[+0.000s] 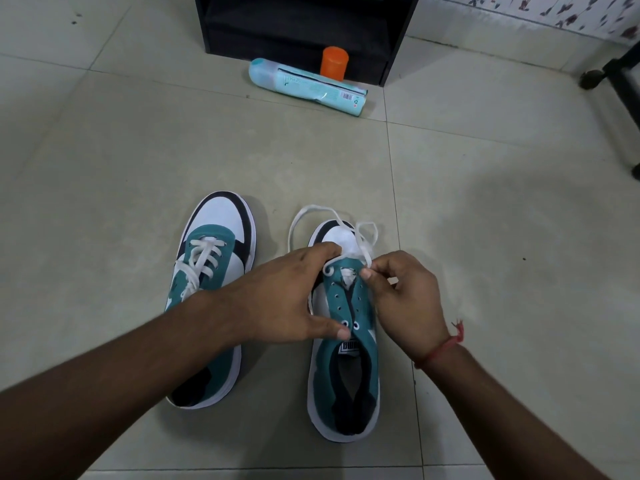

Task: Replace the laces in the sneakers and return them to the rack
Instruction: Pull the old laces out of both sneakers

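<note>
Two teal, white and black sneakers stand on the tiled floor, toes pointing away from me. The left sneaker [211, 258] is laced with a white lace. The right sneaker [346, 368] has most eyelets bare. A white lace [304, 213] runs through its frontmost eyelets and loops loosely over the toe. My left hand [287, 299] grips the right sneaker's left side, thumb near the rear eyelets. My right hand [405, 299] pinches the lace between thumb and fingertips by the front right eyelet. A red thread circles that wrist.
A black shoe rack [298, 32] stands at the back on the floor. In front of it lies a pale blue spray can [308, 86] with an orange cap [334, 62] beside it. A black furniture leg [620, 81] is at the far right.
</note>
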